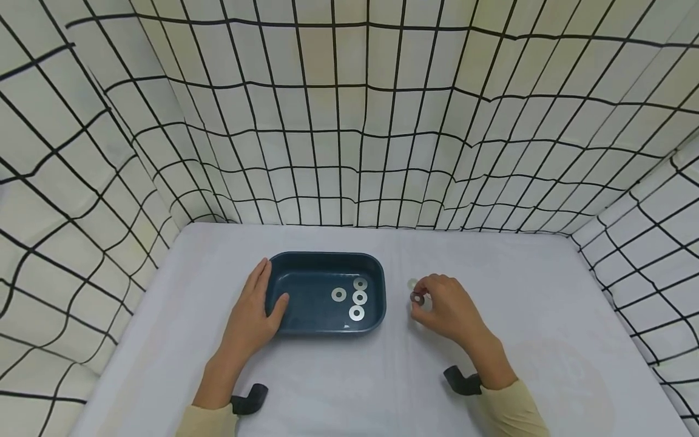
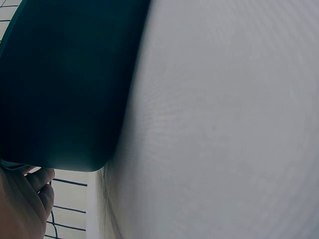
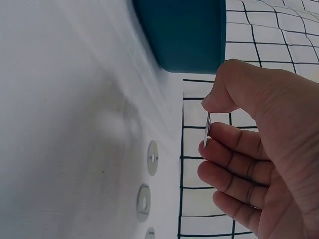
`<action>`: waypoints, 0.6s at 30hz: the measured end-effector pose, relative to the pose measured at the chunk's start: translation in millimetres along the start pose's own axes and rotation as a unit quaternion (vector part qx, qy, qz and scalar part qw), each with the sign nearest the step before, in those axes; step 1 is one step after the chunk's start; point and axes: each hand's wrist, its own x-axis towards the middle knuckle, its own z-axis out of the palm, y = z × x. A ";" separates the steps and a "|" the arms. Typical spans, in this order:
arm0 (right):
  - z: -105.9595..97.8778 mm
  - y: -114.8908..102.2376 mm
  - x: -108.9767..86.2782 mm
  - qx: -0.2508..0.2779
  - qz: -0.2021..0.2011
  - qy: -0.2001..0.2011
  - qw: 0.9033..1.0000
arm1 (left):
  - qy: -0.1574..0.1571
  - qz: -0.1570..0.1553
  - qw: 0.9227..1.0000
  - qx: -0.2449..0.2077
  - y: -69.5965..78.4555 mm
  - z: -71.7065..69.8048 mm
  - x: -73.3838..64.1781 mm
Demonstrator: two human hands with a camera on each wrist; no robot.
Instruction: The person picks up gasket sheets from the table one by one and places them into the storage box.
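Note:
A dark blue tray (image 1: 311,315) stands on the white table, with several flat metal washers (image 1: 357,312) lying in its right half. My left hand (image 1: 253,315) holds the tray's left side, thumb over the rim and fingers along the outer wall. Just right of the tray, my right hand (image 1: 450,306) pinches a washer (image 3: 207,130) between thumb and fingertips, above the table; the other fingers curl loosely. Further washers (image 3: 153,158) lie on the table near that hand, and most of them are hidden by it in the head view.
White cloth covers the table (image 1: 349,376). A black grid net (image 1: 366,133) over pale sheeting rises behind it and at both sides. A black wrist mount (image 1: 250,400) sits at the left cuff, another mount (image 1: 463,382) at the right cuff.

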 end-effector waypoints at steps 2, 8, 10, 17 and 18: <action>-1.7 -2.2 2.1 -0.004 -0.005 -0.002 1.000 | -0.002 -0.001 1.000 0.001 0.1 0.7 0.6; -5.3 -9.9 9.2 -0.019 -0.031 0.009 0.999 | -0.001 -0.001 1.000 -0.003 -0.2 1.0 -0.1; -6.9 -12.8 11.1 -0.019 -0.037 0.012 0.999 | 0.000 0.000 1.000 -0.004 -0.1 0.8 -0.3; -10.6 -22.4 18.7 -0.027 -0.048 0.007 0.998 | -0.002 -0.002 1.000 -0.004 0.9 0.3 -0.2; -11.3 -23.6 19.9 -0.028 -0.049 0.006 0.998 | -0.004 -0.002 1.000 -0.005 1.3 0.3 -0.2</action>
